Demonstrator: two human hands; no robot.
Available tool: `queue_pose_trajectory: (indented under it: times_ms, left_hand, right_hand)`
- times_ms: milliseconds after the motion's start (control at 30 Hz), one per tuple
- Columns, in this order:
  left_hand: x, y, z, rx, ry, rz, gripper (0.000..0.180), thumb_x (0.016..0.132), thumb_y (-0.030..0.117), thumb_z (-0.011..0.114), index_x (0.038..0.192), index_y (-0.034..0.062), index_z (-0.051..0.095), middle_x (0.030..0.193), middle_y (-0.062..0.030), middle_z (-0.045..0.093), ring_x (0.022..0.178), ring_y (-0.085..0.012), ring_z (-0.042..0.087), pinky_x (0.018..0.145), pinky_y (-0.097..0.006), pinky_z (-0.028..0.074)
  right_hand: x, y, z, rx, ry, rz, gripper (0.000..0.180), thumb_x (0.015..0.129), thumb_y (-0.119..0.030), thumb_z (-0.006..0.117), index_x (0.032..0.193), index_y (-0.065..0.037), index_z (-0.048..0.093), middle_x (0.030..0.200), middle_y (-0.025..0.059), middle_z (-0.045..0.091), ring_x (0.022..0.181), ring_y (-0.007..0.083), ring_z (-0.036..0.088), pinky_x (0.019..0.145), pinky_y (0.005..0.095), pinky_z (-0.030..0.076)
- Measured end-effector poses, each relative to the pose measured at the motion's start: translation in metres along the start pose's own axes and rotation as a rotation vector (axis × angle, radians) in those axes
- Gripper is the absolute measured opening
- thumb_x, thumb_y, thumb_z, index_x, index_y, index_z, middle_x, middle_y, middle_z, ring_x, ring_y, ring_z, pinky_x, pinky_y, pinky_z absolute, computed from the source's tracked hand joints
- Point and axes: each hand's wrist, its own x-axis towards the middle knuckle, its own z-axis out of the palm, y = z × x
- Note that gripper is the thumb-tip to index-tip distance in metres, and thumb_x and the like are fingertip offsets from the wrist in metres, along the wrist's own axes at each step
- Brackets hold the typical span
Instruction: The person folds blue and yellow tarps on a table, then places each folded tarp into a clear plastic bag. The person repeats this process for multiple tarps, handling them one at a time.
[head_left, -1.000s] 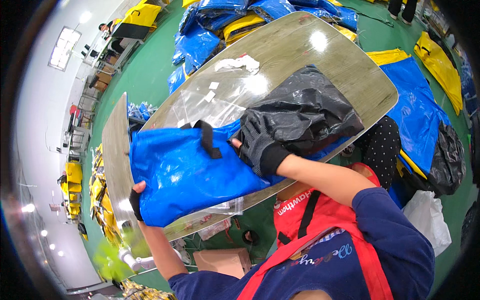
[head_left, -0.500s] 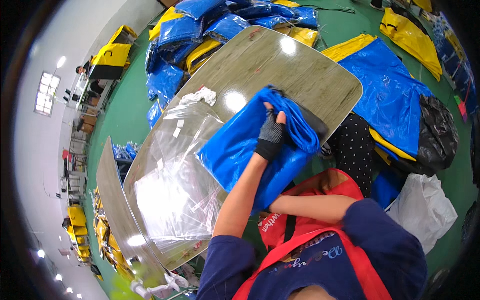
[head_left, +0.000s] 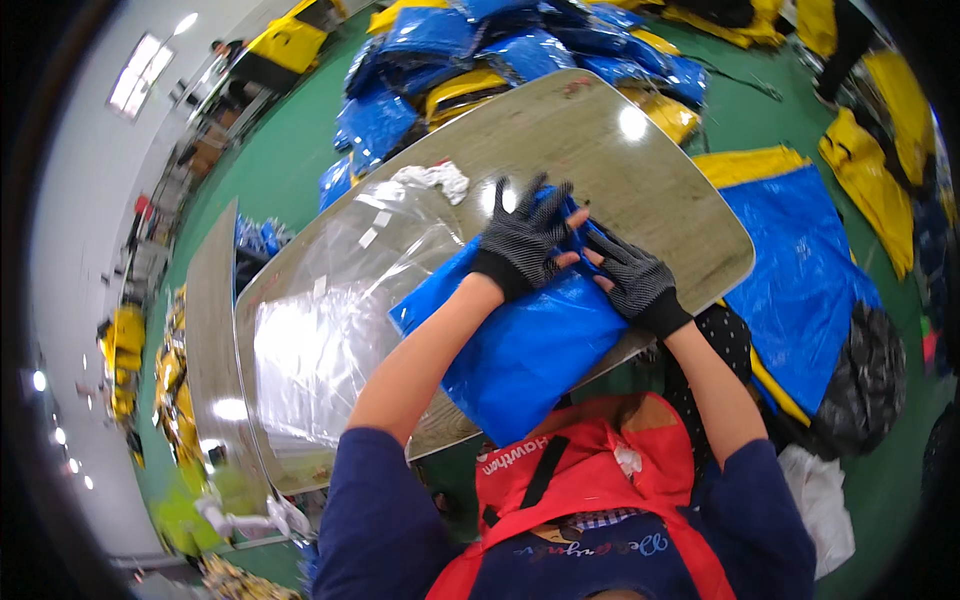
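Note:
A folded piece of blue plastic sheeting lies across the near side of the table, its lower corner hanging past the edge. My left hand, in a dark fingertip-less glove, rests on its upper part with the fingers spread. Gloved the same way, my right hand touches the fold at the upper right, fingers stretched out and apart. Between the hands the blue folds are partly hidden. Left of the sheeting is a stack of clear plastic bags, with a crumpled white cloth at its far end.
The wood-patterned table has rounded corners. Beyond it are piled blue and yellow packed bundles. At the right, a large blue and yellow sheet lies beside black plastic and a white sack. A second tabletop stands left.
My right hand has come up from below the sheeting onto its upper fold. My left hand has gone from closed on the fold to spread on it. The sheeting lies flatter; the view has shifted.

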Motion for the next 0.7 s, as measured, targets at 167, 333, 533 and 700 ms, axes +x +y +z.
queue_pose_trajectory:
  times_ms: [167,333,533,700]
  left_hand:
    - [-0.023,-0.003,0.051,-0.436,-0.262,-0.265,0.063,0.086,0.047,0.049,0.142,0.0196,0.036,0.148,-0.0245,0.019,0.126,-0.0446,0.037,0.107,-0.045,0.03]
    - [-0.025,0.035,0.014,-0.623,-0.487,-0.251,0.071,0.086,0.056,0.047,0.145,0.0199,0.03,0.151,-0.0228,0.016,0.131,-0.041,0.033,0.108,-0.046,0.028]
    - [-0.054,0.026,0.006,-1.684,-0.229,-0.362,0.072,0.09,0.052,0.047,0.143,0.0063,0.029,0.144,-0.0205,0.031,0.13,-0.0329,0.036,0.105,-0.042,0.034]
    - [-0.084,0.104,-0.028,-1.324,-0.002,-0.908,0.079,0.082,0.049,0.063,0.135,-0.0015,0.033,0.125,-0.0256,0.05,0.113,-0.0359,0.052,0.093,-0.042,0.044]
  right_hand:
    - [-0.03,-0.042,-0.026,-0.063,0.119,-0.12,0.055,0.085,-0.043,0.056,0.122,-0.003,0.054,0.126,0.0201,0.054,0.117,0.0377,0.051,0.104,0.057,0.027]
    - [-0.119,-0.043,-0.015,-0.29,0.075,-0.193,0.03,0.087,-0.021,0.055,0.115,-0.017,0.06,0.124,0.0098,0.055,0.119,0.0308,0.049,0.103,0.0583,0.028]
    - [-0.095,0.021,-0.111,0.32,0.137,0.403,0.032,0.089,-0.022,0.06,0.115,-0.003,0.06,0.107,0.0134,0.065,0.096,0.0258,0.062,0.087,0.0375,0.048]
    - [-0.043,-0.034,-0.097,0.912,0.28,0.771,0.051,0.082,-0.031,0.071,0.119,0.001,0.056,0.111,0.0131,0.062,0.091,0.0216,0.062,0.078,0.0324,0.052]
